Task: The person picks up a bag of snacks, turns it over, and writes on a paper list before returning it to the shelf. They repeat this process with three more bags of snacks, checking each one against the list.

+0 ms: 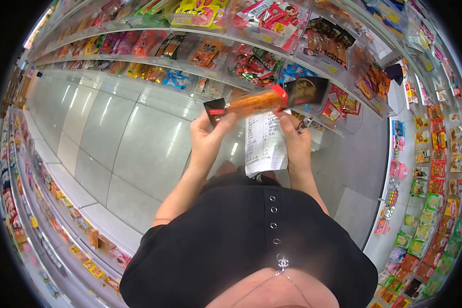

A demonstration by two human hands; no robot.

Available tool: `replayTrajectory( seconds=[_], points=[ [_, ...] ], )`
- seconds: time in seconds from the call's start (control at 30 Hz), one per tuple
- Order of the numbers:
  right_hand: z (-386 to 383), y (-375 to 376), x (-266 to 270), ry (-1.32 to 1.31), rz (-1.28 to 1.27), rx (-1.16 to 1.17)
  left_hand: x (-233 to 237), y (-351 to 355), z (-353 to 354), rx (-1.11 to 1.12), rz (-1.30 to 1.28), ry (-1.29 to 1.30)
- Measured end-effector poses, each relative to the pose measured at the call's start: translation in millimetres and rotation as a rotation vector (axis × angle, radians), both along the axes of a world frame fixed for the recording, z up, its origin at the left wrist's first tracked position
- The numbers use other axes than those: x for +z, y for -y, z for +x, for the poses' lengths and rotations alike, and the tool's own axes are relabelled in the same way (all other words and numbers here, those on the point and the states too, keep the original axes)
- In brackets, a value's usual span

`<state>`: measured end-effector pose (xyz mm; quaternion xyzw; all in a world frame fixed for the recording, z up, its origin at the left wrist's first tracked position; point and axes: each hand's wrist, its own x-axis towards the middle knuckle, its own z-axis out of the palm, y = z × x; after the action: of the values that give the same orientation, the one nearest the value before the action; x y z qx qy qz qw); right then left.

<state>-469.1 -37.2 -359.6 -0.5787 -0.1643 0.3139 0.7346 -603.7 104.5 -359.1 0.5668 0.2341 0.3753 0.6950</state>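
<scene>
A long snack packet point(259, 100), orange with black and red ends, is stretched level between my two hands, somewhat blurred. My left hand point(210, 134) pinches its black and red left end. My right hand point(295, 134) has its fingers closed around the packet's right part and the edge of a lined paper sheet point(266, 146) covered in handwriting. The sheet hangs below the packet. A dark, thin item, perhaps a pen point(304, 124), shows at my right fingers.
Shelves with clear bins point(272, 38) of packaged snacks run across the front, close beyond the packet. More stocked shelves stand at the right point(421, 205) and the lower left point(61, 210). Grey floor tiles point(143, 133) lie between them.
</scene>
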Motion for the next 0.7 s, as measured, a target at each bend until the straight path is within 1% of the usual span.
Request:
replayTrajectory(
  seconds=[0.03,0.13,0.17,0.27,0.3,0.33,0.4,0.43,0.53,0.6,0.63,0.7],
  points=[
    [-0.3,-2.4,1.4,-0.015,0.025,0.015,0.9,1.7,1.4,0.059,0.072,-0.01],
    [-2.0,-1.3,0.3,0.135,0.05,0.092,17.3,16.2,10.9,0.163,0.596,0.047],
    [-2.9,0.8,-0.7,-0.016,0.139,0.166,11.7,12.8,11.0,0.134,0.83,-0.024],
    [3.2,3.7,-5.9,-0.025,0.291,0.21,10.7,23.0,16.8,0.032,1.104,0.015],
    [5.0,6.1,10.4,0.005,0.159,0.233,11.5,26.0,18.4,-0.001,1.118,0.03],
    [9.2,7.0,8.3,0.013,0.152,0.226,7.5,24.5,19.1,-0.121,1.145,0.011],
    [18.3,9.6,3.7,0.022,0.135,0.223,23.4,25.2,14.3,-0.377,1.074,-0.057],
    [19.5,13.8,7.0,-0.023,0.161,0.265,25.5,26.3,14.0,-0.39,0.997,-0.06],
    [27.0,18.7,8.7,0.128,0.057,0.329,24.8,26.3,12.1,-0.4,0.8,-0.083],
    [27.0,18.6,5.8,0.101,0.036,0.347,16.4,12.8,14.5,-0.389,0.721,-0.104],
    [26.8,17.3,3.7,0.098,0.043,0.355,9.2,12.2,20.4,-0.354,0.539,0.007],
    [26.4,18.0,-1.7,0.093,0.033,0.365,17.7,11.7,25.2,-0.36,0.31,0.029]
  ],
)
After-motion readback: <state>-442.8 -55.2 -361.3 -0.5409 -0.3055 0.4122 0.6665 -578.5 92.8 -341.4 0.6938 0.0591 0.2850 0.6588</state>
